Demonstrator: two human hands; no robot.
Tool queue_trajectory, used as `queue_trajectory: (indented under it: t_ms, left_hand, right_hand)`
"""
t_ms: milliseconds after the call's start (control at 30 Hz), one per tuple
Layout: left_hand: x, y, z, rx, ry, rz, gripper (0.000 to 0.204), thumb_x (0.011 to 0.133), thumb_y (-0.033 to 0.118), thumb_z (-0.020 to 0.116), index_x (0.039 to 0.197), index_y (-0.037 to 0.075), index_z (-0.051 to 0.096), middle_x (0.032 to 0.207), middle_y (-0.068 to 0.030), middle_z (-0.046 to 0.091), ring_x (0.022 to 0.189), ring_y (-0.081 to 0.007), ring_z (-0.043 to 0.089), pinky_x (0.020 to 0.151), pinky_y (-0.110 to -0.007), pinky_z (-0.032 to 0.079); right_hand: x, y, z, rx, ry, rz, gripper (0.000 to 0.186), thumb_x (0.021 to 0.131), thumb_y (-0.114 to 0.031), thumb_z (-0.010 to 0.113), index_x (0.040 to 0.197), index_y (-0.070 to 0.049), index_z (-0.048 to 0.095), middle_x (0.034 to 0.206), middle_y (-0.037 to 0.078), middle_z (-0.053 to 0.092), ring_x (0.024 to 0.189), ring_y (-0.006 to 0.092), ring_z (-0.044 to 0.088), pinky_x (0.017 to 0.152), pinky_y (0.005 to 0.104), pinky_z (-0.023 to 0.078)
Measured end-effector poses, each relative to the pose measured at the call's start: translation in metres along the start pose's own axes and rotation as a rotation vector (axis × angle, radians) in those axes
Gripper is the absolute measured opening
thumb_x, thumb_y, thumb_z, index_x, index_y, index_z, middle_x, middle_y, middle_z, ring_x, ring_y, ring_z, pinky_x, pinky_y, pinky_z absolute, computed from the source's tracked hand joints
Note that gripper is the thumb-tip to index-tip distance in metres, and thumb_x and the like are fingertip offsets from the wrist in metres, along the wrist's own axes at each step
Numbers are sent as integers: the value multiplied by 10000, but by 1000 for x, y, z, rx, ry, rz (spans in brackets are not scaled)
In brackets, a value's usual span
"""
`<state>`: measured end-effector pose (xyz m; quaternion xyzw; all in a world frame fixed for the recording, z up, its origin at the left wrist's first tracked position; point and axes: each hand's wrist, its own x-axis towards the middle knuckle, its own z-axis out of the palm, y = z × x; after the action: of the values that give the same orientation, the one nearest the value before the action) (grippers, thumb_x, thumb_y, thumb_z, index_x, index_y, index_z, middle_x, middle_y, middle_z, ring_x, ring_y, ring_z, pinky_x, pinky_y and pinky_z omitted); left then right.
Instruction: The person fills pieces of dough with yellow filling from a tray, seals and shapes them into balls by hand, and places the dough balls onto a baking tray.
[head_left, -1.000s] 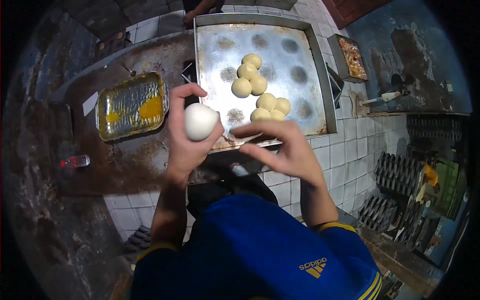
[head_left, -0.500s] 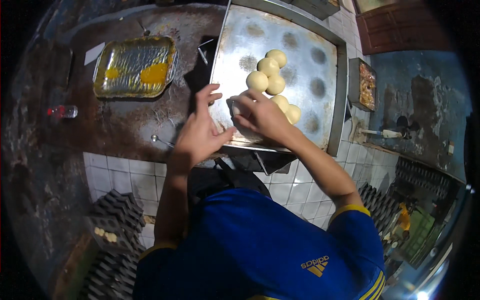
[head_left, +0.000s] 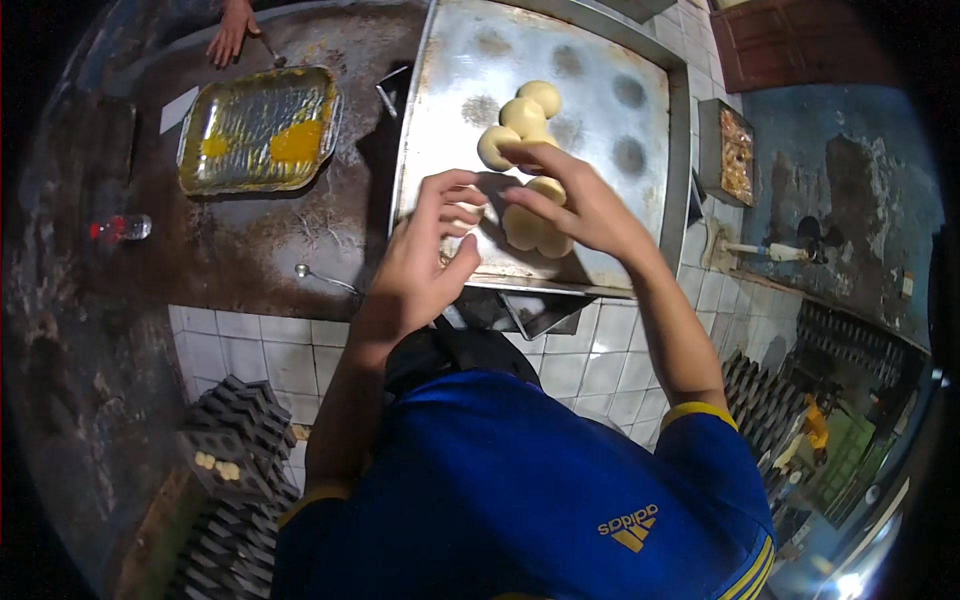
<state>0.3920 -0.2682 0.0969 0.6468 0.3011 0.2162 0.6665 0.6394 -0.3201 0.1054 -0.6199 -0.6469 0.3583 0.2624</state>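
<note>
On my feed, measured from mid-view, a stained worktop (head_left: 240, 265) stretches toward nine o'clock, and a metal tray (head_left: 445, 130) stands at about twelve to one. A foil-lined pan (head_left: 240, 125) with yellow patches lies at ten. I see the right hand (head_left: 588, 205) at one, thumb and fingers parted above the dough. The left hand (head_left: 415, 265) sits at eleven, fingers curled; a pale patch shows between them, but I cannot tell whether it is held. Two clusters of dough balls (head_left: 540, 230) rest on the tray, near twelve to one, partly hidden by the right hand. Just past nine I spot a red-capped bottle (head_left: 122, 228) and a spoon (head_left: 302, 270).
</note>
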Motion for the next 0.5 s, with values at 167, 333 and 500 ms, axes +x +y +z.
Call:
queue_trajectory:
  t_ms: [167,333,500]
  left_hand:
    - [37,-18,37,123,-334,123,623,906,-16,563,1501,29,384,1431,-194,560,1394,-298,530,1195,-421,394]
    - [68,-32,73,137,-449,120,686,848,-60,532,1511,18,374,1464,-213,531,1481,-306,453,1239,-423,350]
    - [88,-55,97,-116,-535,98,710,826,-31,474,1523,14,350,1553,-184,449,1500,-294,410,1248,-411,316]
  right_hand:
    - [-86,10,-12,-370,-80,81,423,859,-125,752,1272,-87,664,1187,125,699,1040,353,685,865,444,571]
    - [-102,32,20,-644,66,-38,351,863,-119,675,1209,-62,668,1227,81,679,1063,274,667,892,390,565]
    - [-89,53,31,-821,125,-116,272,856,-168,661,1088,-28,683,1131,115,685,1059,267,645,950,383,539]
